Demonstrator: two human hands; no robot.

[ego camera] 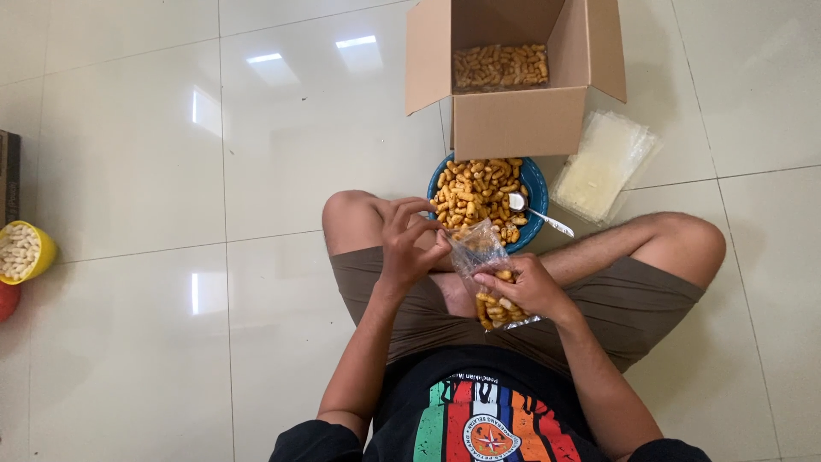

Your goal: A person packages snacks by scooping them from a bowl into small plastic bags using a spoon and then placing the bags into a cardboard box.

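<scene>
Glossy white tiled floor point(128, 154) with packing goods laid out on it

An open brown cardboard box point(517, 120) holding orange snacks stands at the top, a round blue bowl point(534, 184) of the same snacks touching its front, a stack of clear plastic bags point(603, 162) just beside both; a small yellow bowl point(38, 248) sits well apart at the left edge.

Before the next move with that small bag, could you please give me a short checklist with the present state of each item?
1. Clear bag held by both hands: ok, left hand at its top, right hand around its lower part.
2. Snacks in the bag: ok, lower part filled.
3. Bag top sealed: cannot tell.
4. Blue bowl stocked: ok.
5. Spoon within reach: ok, resting in the bowl.
6. Spare bags beside the cardboard box: ok.
</scene>
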